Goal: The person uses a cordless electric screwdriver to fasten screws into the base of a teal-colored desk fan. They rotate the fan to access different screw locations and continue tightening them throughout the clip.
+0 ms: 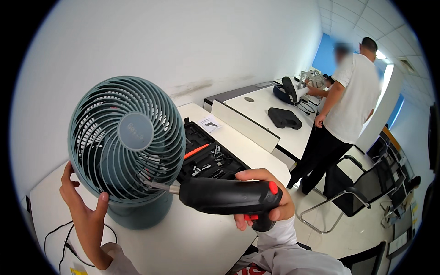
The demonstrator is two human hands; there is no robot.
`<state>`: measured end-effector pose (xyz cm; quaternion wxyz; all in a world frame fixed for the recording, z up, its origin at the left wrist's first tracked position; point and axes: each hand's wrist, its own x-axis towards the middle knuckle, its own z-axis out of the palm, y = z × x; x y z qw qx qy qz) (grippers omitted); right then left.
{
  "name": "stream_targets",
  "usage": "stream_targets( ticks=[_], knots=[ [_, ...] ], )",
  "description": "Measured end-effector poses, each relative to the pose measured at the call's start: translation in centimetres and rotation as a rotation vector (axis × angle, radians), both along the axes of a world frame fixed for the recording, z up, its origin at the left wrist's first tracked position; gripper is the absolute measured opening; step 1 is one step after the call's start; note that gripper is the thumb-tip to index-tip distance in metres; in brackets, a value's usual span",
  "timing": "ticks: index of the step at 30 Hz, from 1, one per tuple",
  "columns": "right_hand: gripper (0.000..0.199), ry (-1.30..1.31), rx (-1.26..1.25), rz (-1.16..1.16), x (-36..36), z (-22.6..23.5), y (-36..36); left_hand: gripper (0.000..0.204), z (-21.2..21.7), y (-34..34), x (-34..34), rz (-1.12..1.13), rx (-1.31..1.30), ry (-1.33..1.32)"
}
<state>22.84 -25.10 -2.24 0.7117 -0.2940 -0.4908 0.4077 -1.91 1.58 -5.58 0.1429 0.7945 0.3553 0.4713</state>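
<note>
From the head camera, a blue-grey fan [126, 149] stands upright on its round base on the white surface [192, 238], its round grille turned toward the person. The left hand [82, 201] cups the lower left rim of the grille: the thumb rests against the rim near the bottom, the fingers curl round the outer edge, and the hand is not clenched. The right hand [266, 201] is wrapped tightly around the grip of a black electric screwdriver [227, 196] with red buttons. The tool lies level and points left, and its metal bit [158, 186] reaches the lower right part of the grille, touching it or entering between the ribs; which of the two cannot be told.

Just behind the fan, on the same surface, lies an open black tool case [208, 158] holding bits and a red-handled tool. A sheet of paper [211, 123] lies beyond the case. A black cable [59, 238] runs across the surface at the lower left.

Farther right, at another desk [261, 103], a second person in a white shirt [353, 96] stands handling a device; a black bag [284, 118] lies on that desk. An office chair [362, 190] stands on the floor behind them.
</note>
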Motion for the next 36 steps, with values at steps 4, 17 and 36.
stream_targets(
  ticks=[4,17,36],
  knots=[
    [0.087,0.01,0.007,-0.069,-1.1,-0.4,1.7,0.085,-0.8,0.9,-2.1,-0.053,0.066,-0.102],
    [0.084,-0.59,0.298,0.23,3.3,-0.9,2.7,0.096,1.6,-1.1,-1.6,-0.066,-0.102,-0.069],
    [0.095,-0.308,-0.05,-0.185,-4.4,3.1,6.0,0.089,2.1,-2.0,0.5,-0.126,-0.249,-0.179]
  ],
)
